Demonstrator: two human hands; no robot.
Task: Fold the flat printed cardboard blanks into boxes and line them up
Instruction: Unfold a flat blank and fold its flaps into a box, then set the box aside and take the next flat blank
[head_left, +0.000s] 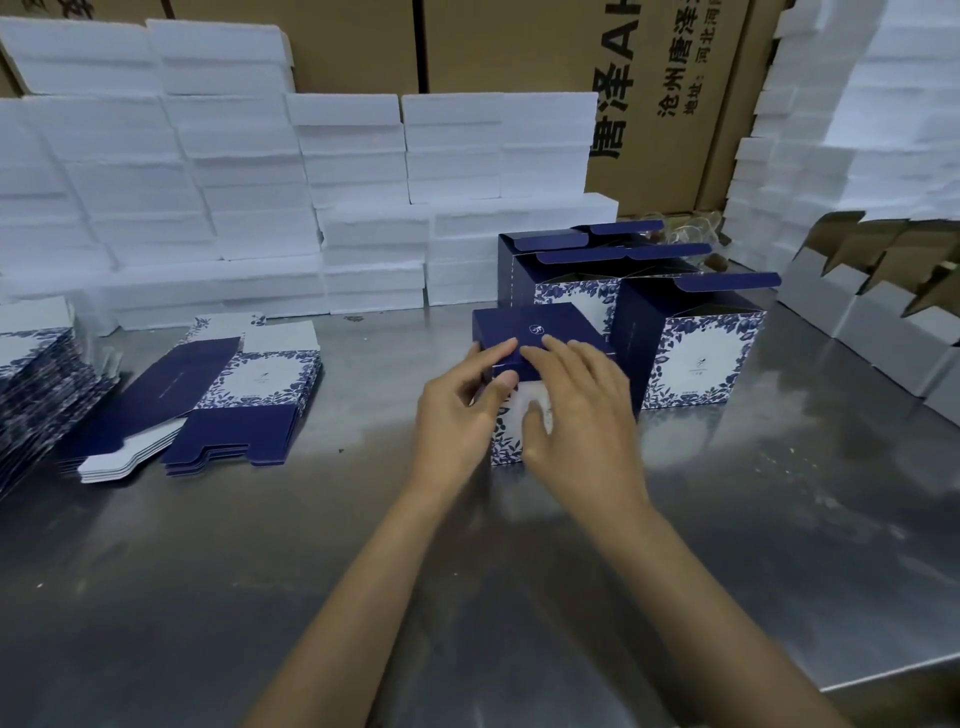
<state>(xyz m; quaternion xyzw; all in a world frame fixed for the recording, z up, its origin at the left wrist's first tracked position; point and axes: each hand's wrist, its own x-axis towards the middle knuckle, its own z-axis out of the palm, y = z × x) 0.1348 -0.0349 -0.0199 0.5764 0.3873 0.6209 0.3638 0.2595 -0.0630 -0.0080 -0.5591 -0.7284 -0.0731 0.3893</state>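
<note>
A navy and white floral box (540, 332) stands on the steel table (467, 571) in front of me, its dark top panel folded down. My left hand (462, 410) grips its left side, fingers on the top panel and thumb on the front face. My right hand (576, 410) lies over the front right, fingers pressing the top panel's front edge. Folded boxes (691, 358) with open top flaps stand just right and behind. Flat printed blanks (228, 400) lie stacked at left, a taller stack of blanks (36, 395) at the far left edge.
White foam blocks (260, 182) are stacked along the back, and more of them (857, 104) at the right. Brown cartons (670, 104) stand behind. Grey open cartons (872, 301) line the right side. The table's edge (893, 670) runs at lower right.
</note>
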